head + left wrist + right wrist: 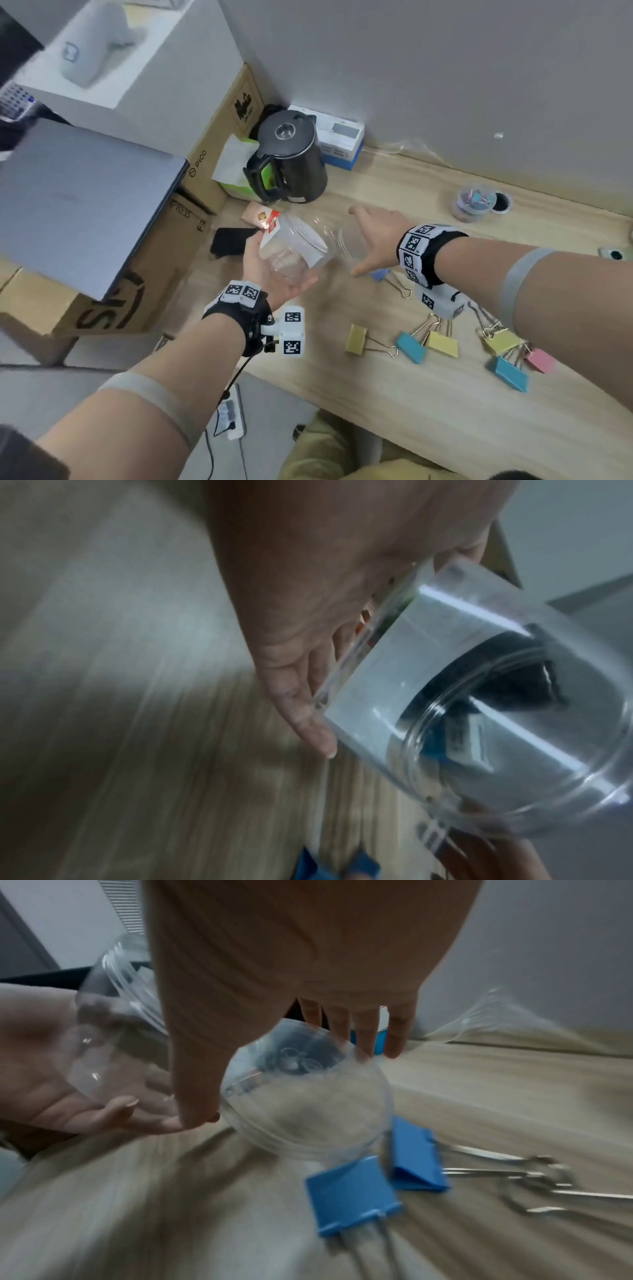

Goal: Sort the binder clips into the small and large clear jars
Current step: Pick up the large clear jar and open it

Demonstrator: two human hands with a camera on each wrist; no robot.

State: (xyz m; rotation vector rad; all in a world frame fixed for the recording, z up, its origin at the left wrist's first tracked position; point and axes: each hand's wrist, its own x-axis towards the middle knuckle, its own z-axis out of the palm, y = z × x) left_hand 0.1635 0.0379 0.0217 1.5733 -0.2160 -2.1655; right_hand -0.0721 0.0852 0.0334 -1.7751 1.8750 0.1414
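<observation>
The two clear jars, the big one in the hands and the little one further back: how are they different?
The large jar is tilted on its side in the left hand, looks empty, and its clear lid is off, held by the right hand. The small jar stands upright on the table, apart from both hands, with coloured clips inside. Both are see-through plastic.

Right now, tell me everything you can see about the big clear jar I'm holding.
The large clear jar looks like transparent plastic, with a white label on its side and a threaded open mouth. It looks empty and lies tilted on its side above the wooden desk. The left hand cradles it from below, fingers curled around its base. The right hand holds its clear lid at the mouth, seemingly just off.
</observation>
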